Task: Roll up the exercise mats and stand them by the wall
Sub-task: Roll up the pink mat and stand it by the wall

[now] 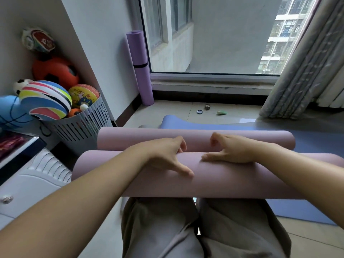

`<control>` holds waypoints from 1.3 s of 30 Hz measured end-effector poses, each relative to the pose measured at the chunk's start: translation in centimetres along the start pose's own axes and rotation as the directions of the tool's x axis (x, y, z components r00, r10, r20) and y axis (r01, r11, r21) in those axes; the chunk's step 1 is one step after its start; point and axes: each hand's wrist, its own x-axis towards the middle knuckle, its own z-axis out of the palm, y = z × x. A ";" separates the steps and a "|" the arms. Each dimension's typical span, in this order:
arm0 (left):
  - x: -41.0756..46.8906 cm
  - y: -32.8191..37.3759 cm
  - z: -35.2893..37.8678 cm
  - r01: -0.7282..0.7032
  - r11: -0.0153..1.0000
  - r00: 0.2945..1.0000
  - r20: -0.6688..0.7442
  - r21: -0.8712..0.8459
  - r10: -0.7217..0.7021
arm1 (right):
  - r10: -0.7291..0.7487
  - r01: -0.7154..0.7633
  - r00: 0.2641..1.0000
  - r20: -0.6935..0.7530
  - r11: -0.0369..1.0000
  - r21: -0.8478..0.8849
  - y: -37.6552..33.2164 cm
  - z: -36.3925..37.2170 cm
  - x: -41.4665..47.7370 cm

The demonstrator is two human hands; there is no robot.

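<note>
A mauve exercise mat (223, 180) lies across my lap, curled into a thick roll near me with a second curl (141, 138) just beyond it. My left hand (167, 155) and my right hand (230, 150) both press on the near roll, fingers hooked into the fold between the two curls. A blue mat (307, 144) lies flat on the floor under the mauve one. A purple mat (140, 67), rolled and held by a black band, stands upright in the corner by the window.
A grey slatted basket (80, 125) full of balls stands at the left against the wall. White drawers (28, 185) are at my near left. A curtain (301, 71) hangs at the right. Small items (207, 107) lie on the tile floor below the window.
</note>
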 end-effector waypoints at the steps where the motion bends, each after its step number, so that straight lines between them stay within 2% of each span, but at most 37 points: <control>1: 0.2 -0.2 0.0 0.002 1.000 1.000 -0.001 -0.006 -0.002 | -0.017 0.016 0.999 -0.035 0.999 -0.031 -0.3 0.0 -0.1; 5: 0.8 -0.8 -0.4 0.004 0.995 1.000 0.012 -0.101 -0.003 | -0.186 0.138 0.965 -0.185 0.960 -0.246 -2.8 1.0 -1.4; 8: 0.9 -0.9 -0.4 0.021 0.994 0.999 0.040 -0.112 -0.016 | -0.356 0.258 0.864 -0.356 0.920 -0.296 -3.8 3.4 -2.9; 10: 0.9 -0.9 -0.3 -0.012 0.998 1.000 -0.006 -0.054 0.011 | -0.345 0.243 0.880 -0.326 0.917 -0.315 -3.2 4.6 -3.7; 11: 0.8 -0.7 0.0 -0.028 1.000 0.998 -0.048 -0.004 0.028 | -0.326 0.205 0.901 -0.288 0.903 -0.378 -2.8 4.9 -3.8; 13: 0.8 -0.1 0.9 -0.016 0.989 0.991 -0.132 0.149 0.036 | -0.289 0.142 0.920 -0.265 0.875 -0.462 -2.4 5.3 -3.4; 15: 0.3 0.1 2.5 0.006 0.937 0.975 -0.209 0.349 0.072 | -0.249 0.112 0.934 -0.258 0.885 -0.451 -2.5 5.3 -2.6; 17: -0.4 -0.3 4.1 -0.001 0.878 0.966 -0.228 0.479 0.125 | -0.224 0.098 0.945 -0.239 0.890 -0.445 -2.8 5.1 -2.0; 23: -3.9 0.4 4.3 -0.014 0.825 0.905 -0.344 0.565 0.251 | -0.283 0.162 0.935 -0.212 0.876 -0.455 -4.4 2.7 -4.4; 26: -7.3 1.2 5.7 -0.021 0.805 0.895 -0.348 0.593 0.279 | -0.357 0.218 0.907 -0.225 0.853 -0.475 -5.2 3.0 -7.6; 29: -9.0 1.7 7.9 -0.029 0.811 0.930 -0.282 0.584 0.236 | -0.366 0.239 0.908 -0.202 0.851 -0.468 -5.6 5.1 -9.3; 32: -8.4 1.3 8.4 -0.078 0.851 0.927 -0.276 0.520 0.254 | -0.367 0.254 0.910 -0.195 0.863 -0.437 -4.9 5.6 -9.0; 35: -8.0 1.0 7.3 -0.129 0.884 0.933 -0.248 0.449 0.262 | -0.335 0.281 0.937 -0.094 0.887 -0.365 -4.8 4.4 -8.9; 37: -7.5 0.9 6.1 -0.134 0.918 0.953 -0.206 0.374 0.223 | -0.318 0.295 0.948 -0.026 0.903 -0.313 -4.8 3.6 -8.5; 39: -6.7 0.6 4.8 -0.113 0.962 0.975 -0.159 0.248 0.155 | -0.331 0.307 0.943 -0.038 0.906 -0.290 -4.7 2.9 -7.4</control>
